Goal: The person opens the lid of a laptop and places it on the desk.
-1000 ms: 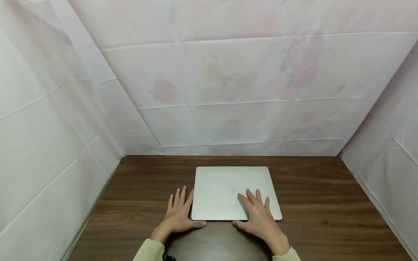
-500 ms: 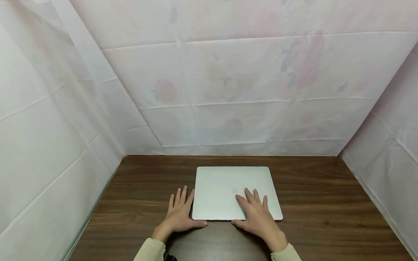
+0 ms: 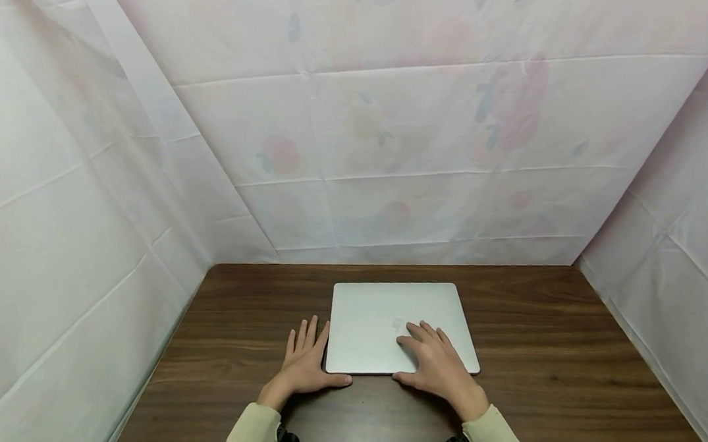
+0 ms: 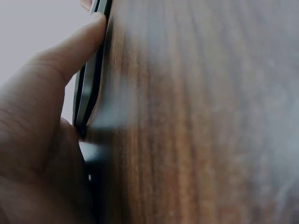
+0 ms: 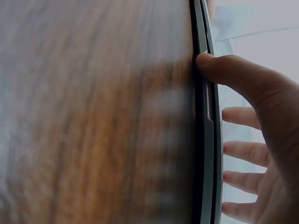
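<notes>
A silver laptop point(image 3: 388, 318), lid down, lies flat on the brown wooden table. My left hand point(image 3: 301, 370) frames its front left corner: straight, spread fingers lie along the left side, and the thumb reaches along the front edge. In the left wrist view that thumb point(image 4: 77, 44) touches the edge of the laptop point(image 4: 88, 84). My right hand point(image 3: 437, 366) is over the front right part of the lid, fingertips on top. In the right wrist view its thumb point(image 5: 233, 70) presses at the notch in the front edge, with the other fingers point(image 5: 245, 151) extended against the lid.
The wooden table point(image 3: 549, 351) spreads out on both sides of the laptop. A pale curtain point(image 3: 398, 146) with faint fruit prints hangs behind the table, and white cloth point(image 3: 83, 259) encloses the left side, with more on the right.
The right hand's fingers have bent and drawn closer together on the lid, their tips shifting slightly toward the front. My left hand and the laptop stay in practically the same place.
</notes>
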The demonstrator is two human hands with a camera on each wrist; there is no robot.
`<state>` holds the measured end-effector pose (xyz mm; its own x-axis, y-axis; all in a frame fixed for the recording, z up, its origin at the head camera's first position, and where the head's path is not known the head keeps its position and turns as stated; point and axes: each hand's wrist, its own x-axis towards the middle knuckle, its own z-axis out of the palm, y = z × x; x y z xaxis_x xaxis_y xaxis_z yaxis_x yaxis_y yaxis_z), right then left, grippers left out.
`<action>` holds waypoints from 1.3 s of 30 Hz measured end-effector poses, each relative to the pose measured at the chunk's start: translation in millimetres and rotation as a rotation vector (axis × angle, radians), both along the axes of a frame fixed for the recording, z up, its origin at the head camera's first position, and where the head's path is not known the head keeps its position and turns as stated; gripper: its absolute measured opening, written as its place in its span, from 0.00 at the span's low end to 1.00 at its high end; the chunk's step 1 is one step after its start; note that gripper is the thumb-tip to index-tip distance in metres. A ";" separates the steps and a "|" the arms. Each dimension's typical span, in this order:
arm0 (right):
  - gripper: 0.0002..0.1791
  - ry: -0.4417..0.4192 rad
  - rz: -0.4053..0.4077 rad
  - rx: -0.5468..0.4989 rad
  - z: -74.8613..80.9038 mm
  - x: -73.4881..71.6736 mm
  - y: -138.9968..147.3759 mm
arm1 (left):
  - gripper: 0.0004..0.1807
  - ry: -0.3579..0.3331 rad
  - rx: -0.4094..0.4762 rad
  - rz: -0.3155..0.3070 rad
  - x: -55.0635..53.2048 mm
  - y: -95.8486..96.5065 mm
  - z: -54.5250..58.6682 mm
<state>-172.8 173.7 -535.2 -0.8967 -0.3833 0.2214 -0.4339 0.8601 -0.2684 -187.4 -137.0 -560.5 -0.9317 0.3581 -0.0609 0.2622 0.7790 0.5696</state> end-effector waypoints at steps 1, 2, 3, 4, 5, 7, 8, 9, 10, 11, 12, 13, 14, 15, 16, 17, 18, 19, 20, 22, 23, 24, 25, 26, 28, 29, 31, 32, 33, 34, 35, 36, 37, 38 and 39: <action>0.36 0.019 0.010 0.006 -0.3 -0.3 0.1 | 0.72 -0.002 -0.006 0.000 -0.3 0.0 -0.6; 0.35 0.037 0.020 0.010 -0.6 -0.5 0.3 | 0.72 -0.005 -0.008 0.004 -0.8 0.0 -1.2; 0.34 0.053 0.030 0.014 -0.9 -0.7 0.4 | 0.72 -0.008 -0.013 0.007 -1.1 0.0 -1.5; 0.34 0.067 0.038 0.018 -1.1 -0.8 0.4 | 0.72 -0.010 -0.014 0.008 -1.3 0.1 -2.0; 0.33 0.077 0.046 0.018 -1.4 -0.9 0.5 | 0.72 -0.011 -0.024 0.010 -1.2 0.4 -2.2; 0.32 0.090 0.057 0.017 -1.4 -0.7 0.6 | 0.73 -0.010 -0.038 0.012 -1.3 0.7 -2.6; 0.31 0.091 0.059 0.016 -1.2 -0.6 0.6 | 0.73 -0.013 -0.045 0.015 -1.1 1.1 -2.2; 0.31 0.092 0.060 0.016 -1.0 -0.3 0.6 | 0.73 -0.014 -0.042 0.016 -1.0 1.4 -1.7; 0.31 0.098 0.061 0.015 -0.6 -0.1 0.7 | 0.73 -0.015 -0.045 0.017 -1.3 1.8 -1.7; 0.30 0.105 0.065 0.012 -0.5 -0.1 0.9 | 0.73 -0.018 -0.059 0.021 -1.4 2.3 -1.1; 0.30 0.115 0.069 0.011 -0.3 -0.1 1.0 | 0.73 -0.020 -0.063 0.024 -1.5 2.8 -0.3; 0.30 0.128 0.075 0.009 -0.1 -0.2 1.1 | 0.73 -0.024 -0.069 0.027 -1.5 3.4 0.9; 0.30 0.140 0.080 0.006 0.0 -0.4 1.2 | 0.73 -0.030 -0.078 0.031 -1.5 3.8 2.3; 0.30 0.153 0.085 0.004 0.4 -0.5 1.3 | 0.72 -0.030 -0.086 0.035 -1.7 4.2 3.2; 0.30 0.164 0.090 0.002 0.3 -0.7 1.4 | 0.72 -0.036 -0.102 0.039 -1.9 4.6 4.1; 0.30 0.169 0.093 0.000 0.4 -0.8 1.6 | 0.72 -0.040 -0.110 0.044 -2.0 5.0 5.4; 0.30 0.174 0.095 -0.003 0.8 -0.8 1.6 | 0.72 -0.041 -0.113 0.047 -2.1 5.2 5.7; 0.30 0.175 0.098 -0.007 1.4 -0.6 1.7 | 0.72 -0.042 -0.112 0.052 -2.5 5.4 5.5; 0.30 0.172 0.098 -0.010 1.7 -0.5 1.8 | 0.72 -0.039 -0.106 0.055 -2.8 5.6 5.1; 0.29 0.166 0.100 -0.014 2.5 -0.1 2.0 | 0.72 -0.035 -0.102 0.060 -3.2 5.8 2.8; 0.29 0.162 0.100 -0.015 3.0 -0.2 2.0 | 0.72 -0.033 -0.101 0.062 -3.2 5.9 1.7; 0.29 0.161 0.102 -0.018 3.4 -0.2 2.2 | 0.72 -0.022 -0.092 0.064 -3.2 5.8 0.0; 0.29 0.158 0.102 -0.019 3.7 -0.2 2.2 | 0.73 -0.023 -0.095 0.065 -3.1 5.9 -1.2; 0.28 0.156 0.100 -0.018 4.0 -0.3 2.2 | 0.73 -0.018 -0.099 0.064 -2.8 5.8 -2.3; 0.28 0.156 0.101 -0.019 4.7 -0.6 2.3 | 0.73 -0.011 -0.096 0.062 -2.4 5.7 -3.1; 0.28 0.156 0.102 -0.020 4.9 -0.9 2.5 | 0.73 -0.006 -0.084 0.061 -2.1 5.6 -3.0; 0.27 0.159 0.106 -0.025 5.2 -1.2 2.7 | 0.73 -0.010 -0.072 0.058 -2.3 5.6 -2.0; 0.27 0.161 0.110 -0.029 5.2 -1.3 2.9 | 0.73 -0.010 -0.067 0.056 -2.5 5.6 -2.1; 0.26 0.163 0.115 -0.035 5.0 -1.5 3.2 | 0.73 -0.017 -0.069 0.055 -2.7 5.7 -2.0; 0.25 0.166 0.121 -0.040 4.8 -1.7 3.5 | 0.73 -0.024 -0.074 0.055 -3.0 5.8 -1.9; 0.24 0.169 0.127 -0.048 4.4 -1.8 3.8 | 0.73 -0.028 -0.084 0.056 -3.2 5.8 -2.3; 0.23 0.173 0.133 -0.057 3.9 -1.8 4.2 | 0.73 -0.028 -0.092 0.057 -3.5 5.9 -3.2; 0.22 0.177 0.141 -0.071 3.4 -1.8 4.6 | 0.74 -0.027 -0.100 0.059 -3.7 6.0 -3.9; 0.21 0.182 0.150 -0.087 2.9 -1.9 4.9 | 0.74 -0.023 -0.108 0.061 -3.9 5.9 -5.3; 0.21 0.191 0.160 -0.103 1.7 -1.9 5.3 | 0.74 -0.022 -0.108 0.064 -4.2 5.6 -6.5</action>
